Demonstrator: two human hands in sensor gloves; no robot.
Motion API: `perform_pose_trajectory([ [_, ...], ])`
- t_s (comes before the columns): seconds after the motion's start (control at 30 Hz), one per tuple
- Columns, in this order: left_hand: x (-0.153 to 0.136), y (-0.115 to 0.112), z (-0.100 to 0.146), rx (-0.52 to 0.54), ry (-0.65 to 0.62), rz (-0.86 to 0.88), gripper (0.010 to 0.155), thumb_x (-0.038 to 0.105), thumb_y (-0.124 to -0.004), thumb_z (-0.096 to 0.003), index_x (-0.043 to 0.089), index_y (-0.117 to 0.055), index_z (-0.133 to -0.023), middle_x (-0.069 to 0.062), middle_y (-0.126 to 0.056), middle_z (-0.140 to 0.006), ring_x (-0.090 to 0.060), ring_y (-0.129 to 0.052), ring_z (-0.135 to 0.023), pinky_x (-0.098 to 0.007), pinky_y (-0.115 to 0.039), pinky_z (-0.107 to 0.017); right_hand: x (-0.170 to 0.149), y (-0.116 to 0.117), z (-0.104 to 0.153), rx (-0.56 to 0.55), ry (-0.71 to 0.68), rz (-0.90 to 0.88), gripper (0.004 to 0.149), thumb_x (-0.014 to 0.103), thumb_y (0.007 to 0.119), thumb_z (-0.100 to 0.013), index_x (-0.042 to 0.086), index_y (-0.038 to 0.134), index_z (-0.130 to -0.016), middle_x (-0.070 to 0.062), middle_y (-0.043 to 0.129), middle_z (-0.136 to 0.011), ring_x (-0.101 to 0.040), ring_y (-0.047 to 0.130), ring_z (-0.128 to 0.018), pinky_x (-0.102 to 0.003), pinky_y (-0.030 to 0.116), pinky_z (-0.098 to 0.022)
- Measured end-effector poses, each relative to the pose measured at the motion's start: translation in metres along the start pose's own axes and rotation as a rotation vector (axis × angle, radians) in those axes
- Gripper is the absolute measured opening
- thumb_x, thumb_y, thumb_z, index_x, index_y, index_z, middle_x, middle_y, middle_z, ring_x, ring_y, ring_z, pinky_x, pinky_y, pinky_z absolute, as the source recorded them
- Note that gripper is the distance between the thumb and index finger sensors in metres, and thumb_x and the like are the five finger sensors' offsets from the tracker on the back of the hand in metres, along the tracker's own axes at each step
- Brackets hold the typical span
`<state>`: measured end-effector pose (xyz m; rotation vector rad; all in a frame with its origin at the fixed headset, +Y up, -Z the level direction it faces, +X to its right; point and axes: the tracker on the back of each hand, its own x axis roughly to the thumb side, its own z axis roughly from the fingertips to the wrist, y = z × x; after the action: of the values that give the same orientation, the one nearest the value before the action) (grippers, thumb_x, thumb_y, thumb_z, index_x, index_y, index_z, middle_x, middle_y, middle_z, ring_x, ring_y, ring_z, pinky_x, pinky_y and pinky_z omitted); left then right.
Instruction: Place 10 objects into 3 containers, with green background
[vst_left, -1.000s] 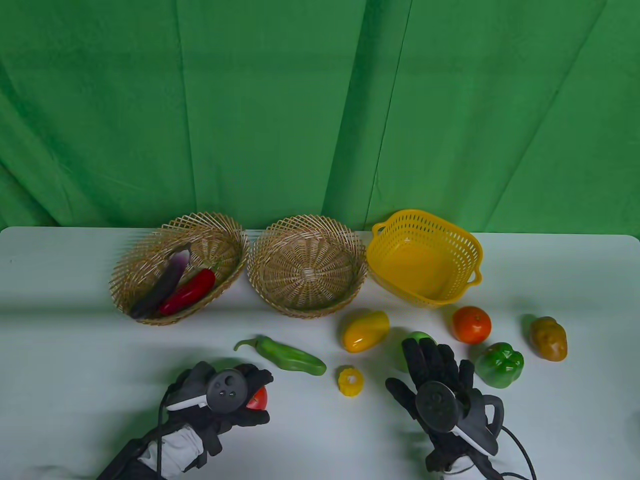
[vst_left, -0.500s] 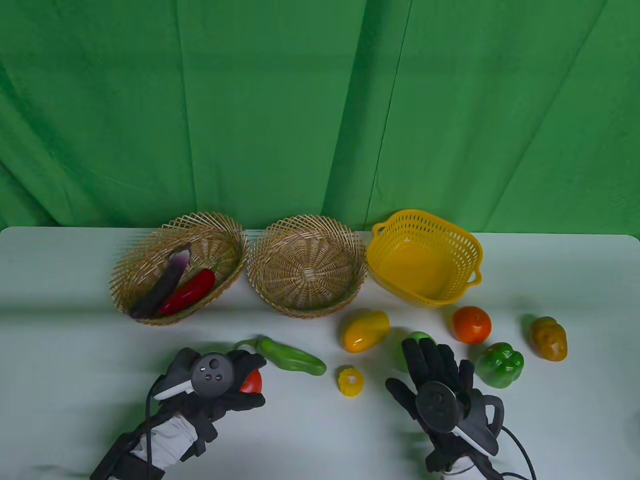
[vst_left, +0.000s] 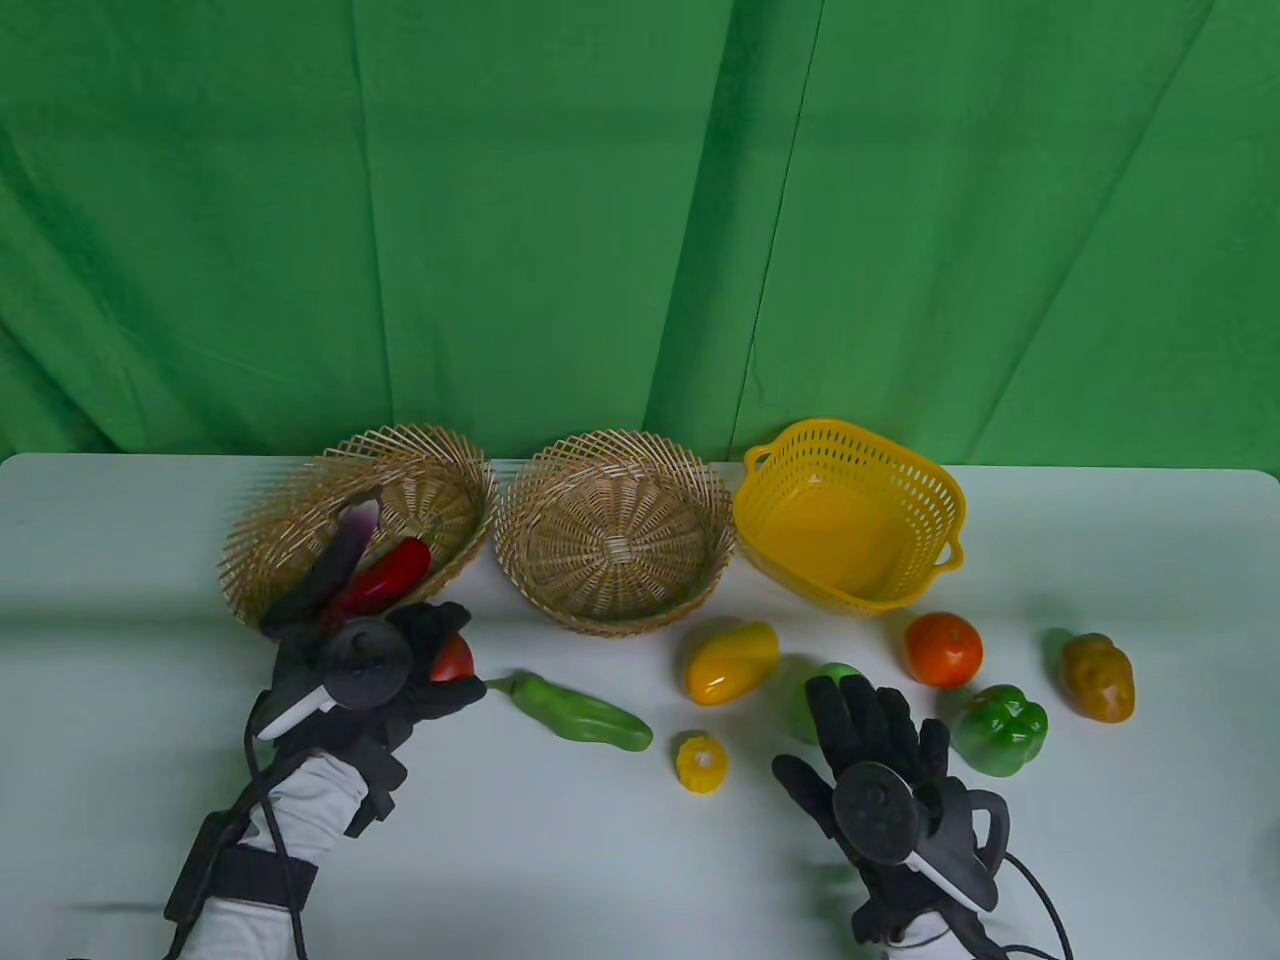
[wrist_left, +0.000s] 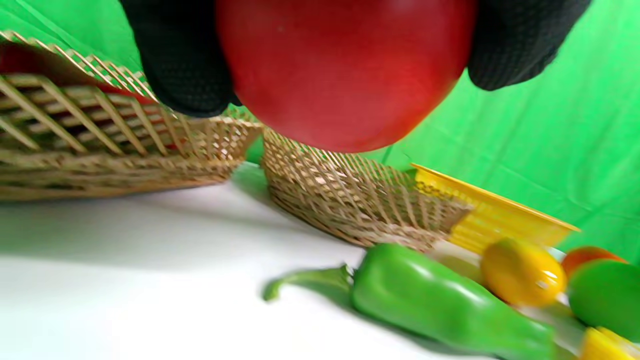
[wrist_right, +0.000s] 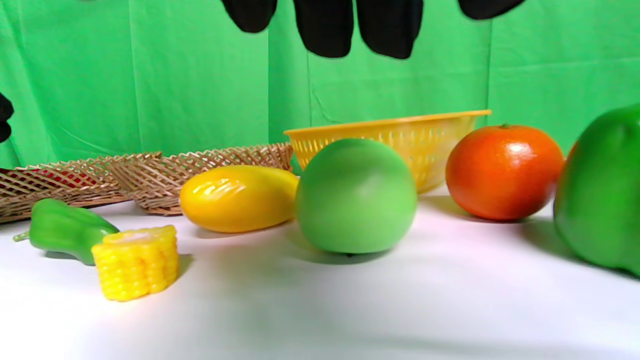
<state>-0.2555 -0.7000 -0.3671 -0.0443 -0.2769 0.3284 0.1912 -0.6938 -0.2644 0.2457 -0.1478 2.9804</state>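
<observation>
My left hand (vst_left: 420, 665) grips a red tomato (vst_left: 452, 658) and holds it above the table just in front of the left wicker basket (vst_left: 270, 520); the tomato fills the top of the left wrist view (wrist_left: 345, 70). That basket holds a purple eggplant (vst_left: 345, 545) and a red chili (vst_left: 395, 572). My right hand (vst_left: 865, 745) is open, fingers spread, just behind a green round fruit (vst_left: 835, 672), which shows in the right wrist view (wrist_right: 356, 196). The middle wicker basket (vst_left: 612, 470) and the yellow plastic basket (vst_left: 905, 475) hold nothing.
On the table lie a green chili (vst_left: 575, 708), a corn piece (vst_left: 700, 763), a yellow mango (vst_left: 730, 660), an orange (vst_left: 943, 648), a green bell pepper (vst_left: 1000, 728) and a potato (vst_left: 1097, 677). A green cloth hangs behind.
My left hand has carried the tomato up and back from the table's front toward the left wicker basket. The right hand has not moved.
</observation>
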Motion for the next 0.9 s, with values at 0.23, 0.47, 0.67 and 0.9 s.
perform_pose_trajectory([
  [0.23, -0.015, 0.025, -0.021, 0.105, 0.149, -0.115, 0.082, 0.068, -0.074, -0.0466, 0.029, -0.047, -0.114, -0.021, -0.060, -0.112, -0.042, -0.080, -0.092, -0.044, -0.085, -0.057, -0.001, 0.000, 0.000, 0.000, 0.005, 0.003, 0.080, 0.070, 0.048, -0.055, 0.024, 0.035, -0.120, -0.020, 0.045, -0.125, -0.052, 0.047, -0.110, -0.078, 0.036, -0.073],
  [0.47, -0.029, 0.043, -0.038, 0.167, 0.325, -0.306, 0.082, 0.068, -0.073, -0.0463, 0.030, -0.046, -0.114, -0.021, -0.059, -0.112, -0.042, -0.079, -0.093, -0.044, -0.085, -0.058, -0.002, -0.001, 0.000, 0.001, 0.014, 0.011, 0.080, 0.070, 0.048, -0.055, 0.024, 0.035, -0.120, -0.020, 0.045, -0.125, -0.052, 0.047, -0.110, -0.078, 0.036, -0.073],
  [0.67, -0.039, 0.037, -0.051, 0.118, 0.448, -0.442, 0.083, 0.068, -0.073, -0.0467, 0.030, -0.044, -0.114, -0.019, -0.058, -0.113, -0.041, -0.079, -0.094, -0.044, -0.084, -0.058, -0.003, 0.000, -0.001, 0.004, 0.020, 0.016, 0.080, 0.070, 0.048, -0.055, 0.024, 0.035, -0.120, -0.020, 0.046, -0.125, -0.052, 0.047, -0.110, -0.078, 0.036, -0.073],
  [0.9, -0.051, 0.028, -0.059, 0.089, 0.542, -0.476, 0.082, 0.068, -0.070, -0.0487, 0.032, -0.039, -0.115, -0.017, -0.051, -0.117, -0.040, -0.074, -0.100, -0.050, -0.077, -0.062, -0.003, 0.000, -0.001, 0.009, 0.026, 0.021, 0.080, 0.070, 0.048, -0.055, 0.024, 0.035, -0.120, -0.020, 0.046, -0.125, -0.052, 0.047, -0.110, -0.078, 0.037, -0.073],
])
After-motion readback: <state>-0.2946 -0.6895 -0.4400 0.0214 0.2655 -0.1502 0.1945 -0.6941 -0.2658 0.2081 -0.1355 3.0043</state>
